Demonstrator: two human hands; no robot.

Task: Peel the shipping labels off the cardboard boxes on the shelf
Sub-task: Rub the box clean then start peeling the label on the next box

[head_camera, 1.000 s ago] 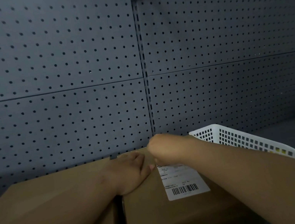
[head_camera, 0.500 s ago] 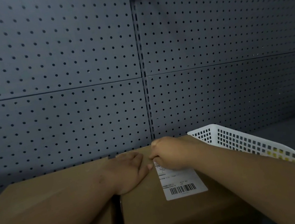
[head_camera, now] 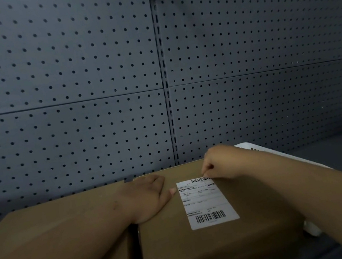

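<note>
The shipping label [head_camera: 207,202] on the right cardboard box [head_camera: 208,249] is pinched at its 1 o'clock corner by the right hand [head_camera: 218,163]. The left hand [head_camera: 147,197] is laid flat at the label's 10 o'clock. A white basket [head_camera: 250,146] is tucked behind at 2 o'clock.

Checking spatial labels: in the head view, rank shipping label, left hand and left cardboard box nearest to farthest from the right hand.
1. shipping label, its top corner at the fingertips of the right hand.
2. left hand, just left of the label.
3. left cardboard box, beyond the gap, far left.
</note>
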